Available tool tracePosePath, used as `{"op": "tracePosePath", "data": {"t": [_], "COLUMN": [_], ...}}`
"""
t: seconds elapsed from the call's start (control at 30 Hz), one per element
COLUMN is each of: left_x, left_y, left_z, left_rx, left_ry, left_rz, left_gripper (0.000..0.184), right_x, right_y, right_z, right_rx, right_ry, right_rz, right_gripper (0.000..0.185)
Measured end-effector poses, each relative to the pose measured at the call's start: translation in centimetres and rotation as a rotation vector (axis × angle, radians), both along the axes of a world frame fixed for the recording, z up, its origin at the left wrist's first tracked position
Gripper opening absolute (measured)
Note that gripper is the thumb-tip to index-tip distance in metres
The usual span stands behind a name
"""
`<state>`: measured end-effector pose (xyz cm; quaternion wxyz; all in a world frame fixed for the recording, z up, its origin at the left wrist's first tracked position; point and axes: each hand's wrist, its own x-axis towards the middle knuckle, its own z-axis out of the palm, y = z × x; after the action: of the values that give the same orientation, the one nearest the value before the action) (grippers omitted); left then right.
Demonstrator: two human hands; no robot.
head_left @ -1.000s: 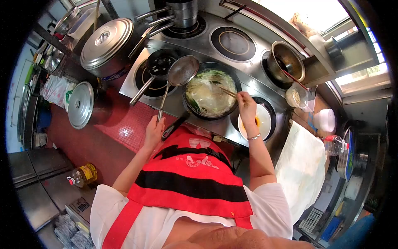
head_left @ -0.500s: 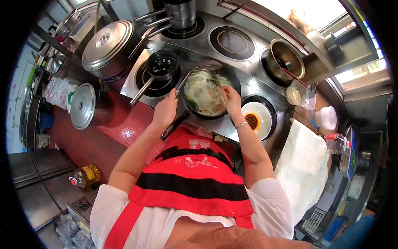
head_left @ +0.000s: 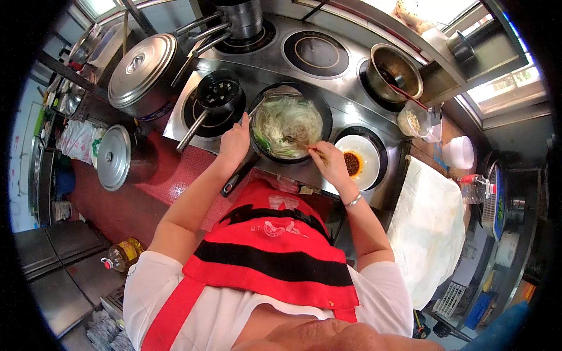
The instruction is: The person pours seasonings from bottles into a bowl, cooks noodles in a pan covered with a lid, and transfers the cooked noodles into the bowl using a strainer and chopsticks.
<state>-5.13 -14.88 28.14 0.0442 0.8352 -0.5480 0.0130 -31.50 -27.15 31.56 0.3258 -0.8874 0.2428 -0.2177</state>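
A dark pan (head_left: 326, 120) on the front cooktop holds noodles (head_left: 287, 123) and some green leaves in liquid. My left hand (head_left: 235, 142) is closed around the thin handle of a metal strainer, whose head lies among the noodles, mostly covered. My right hand (head_left: 329, 162) grips chopsticks (head_left: 297, 142) at the pan's near right side, their tips in the noodles. Close by on the right stands a white bowl (head_left: 367, 155) with dark red sauce (head_left: 352, 164) in it. The pan's black handle (head_left: 239, 175) points toward my apron.
A small saucepan (head_left: 219, 93) with dark liquid sits left of the pan. Large lidded pots (head_left: 143, 70) stand further left. At the back right is a metal bowl (head_left: 395, 73), near a container (head_left: 413, 123) of pale pieces. A white cloth (head_left: 430, 228) covers the right counter.
The strainer head has gone from the pan's far rim down into the noodles. My right hand has drawn back toward me with the chopsticks, which now show clearly. The view has shifted slightly.
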Motion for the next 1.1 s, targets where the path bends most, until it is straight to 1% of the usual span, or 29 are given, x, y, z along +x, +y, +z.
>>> {"op": "tracePosePath", "data": {"t": [0.03,0.1,0.17,0.23,0.27,0.3,0.33,0.37,0.43,0.47,0.53,0.57,0.63,0.67,0.73,0.77,0.83,0.87,0.9,0.93,0.97,1.0,1.07,1.1], "left_x": [0.1,0.1,0.3,0.6,0.7,0.9,1.1,1.5,2.5,2.7,3.2,3.5,4.0,3.7,2.8,3.0,3.5,3.2,2.9,2.7,2.5,2.3,2.1,2.1], "left_y": [0.1,0.2,0.3,0.5,0.7,0.7,0.8,1.0,1.5,1.6,1.7,1.6,1.4,1.4,1.3,1.2,1.0,1.0,0.8,0.7,0.6,0.5,0.4,0.3], "left_z": [-0.2,0.2,0.2,0.0,0.1,0.3,0.3,-0.4,-2.4,-2.3,-2.0,-2.3,-2.8,-2.1,-0.7,-1.0,-1.7,-1.2,-0.7,-0.1,0.3,0.7,0.6,0.2], "left_rx": [0.000,0.036,0.068,0.087,0.087,0.110,0.132,0.129,0.054,0.054,0.142,0.142,0.344,0.341,0.273,0.270,0.381,0.379,0.384,0.388,0.385,0.404,0.426,0.399], "left_ry": [-0.007,0.028,0.062,0.169,0.169,0.227,0.286,0.287,0.330,0.331,0.318,0.319,0.851,0.854,1.229,1.231,1.283,1.282,1.339,1.395,1.391,1.412,1.435,1.479], "left_rz": [-0.006,0.009,0.026,0.065,0.063,0.091,0.119,0.116,0.073,0.074,-0.170,-0.170,0.003,0.005,0.339,0.339,0.303,0.305,0.363,0.421,0.424,0.416,0.407,0.438], "left_gripper": [0.049,0.049,0.049,0.045,0.045,0.041,0.038,0.038,0.027,0.027,0.020,0.020,0.020,0.020,0.021,0.021,0.019,0.019,0.023,0.028,0.028,0.028,0.029,0.022], "right_x": [-0.1,0.3,1.2,2.0,2.1,2.1,2.0,1.8,1.2,1.0,0.1,-0.5,-1.3,-1.6,-2.2,-2.2,-1.9,-1.2,-0.4,0.1,0.7,1.1,1.3,1.0], "right_y": [0.6,2.1,3.1,3.3,2.9,2.2,1.3,0.5,-0.9,-1.4,-2.4,-2.9,-3.3,-3.5,-3.7,-4.1,-5.1,-4.8,-4.4,-4.2,-4.0,-3.6,-3.0,-2.9], "right_z": [0.3,0.6,-0.7,-2.0,-3.2,-3.7,-4.2,-4.4,-4.3,-4.0,-3.4,-2.9,-1.8,-1.8,-1.9,-3.5,-8.7,-8.9,-9.1,-9.2,-8.8,-8.4,-7.2,-6.5], "right_rx": [0.002,0.048,0.079,0.050,0.004,0.002,-0.039,-0.081,-0.076,-0.021,0.086,0.094,0.253,0.252,0.213,0.211,0.316,0.393,0.536,0.573,0.610,0.612,0.539,0.539], "right_ry": [0.001,-0.150,-0.157,-0.099,-0.065,-0.066,-0.089,-0.112,-0.099,-0.141,-0.182,-0.230,-0.308,-0.305,-0.274,-0.273,-0.432,-0.481,-0.584,-0.619,-0.653,-0.655,-0.550,-0.550], "right_rz": [0.000,0.017,0.043,0.194,0.171,0.167,0.115,0.065,0.024,-0.060,-0.198,-0.214,-0.343,-0.341,-0.619,-0.617,-0.647,-0.642,-0.663,-0.640,-0.618,-0.616,-0.419,-0.423], "right_gripper": [0.012,0.012,0.011,0.010,0.010,0.010,0.010,0.011,0.012,0.012,0.011,0.010,0.009,0.009,0.013,0.013,0.015,0.019,0.020,0.021,0.021,0.021,0.021,0.021]}}
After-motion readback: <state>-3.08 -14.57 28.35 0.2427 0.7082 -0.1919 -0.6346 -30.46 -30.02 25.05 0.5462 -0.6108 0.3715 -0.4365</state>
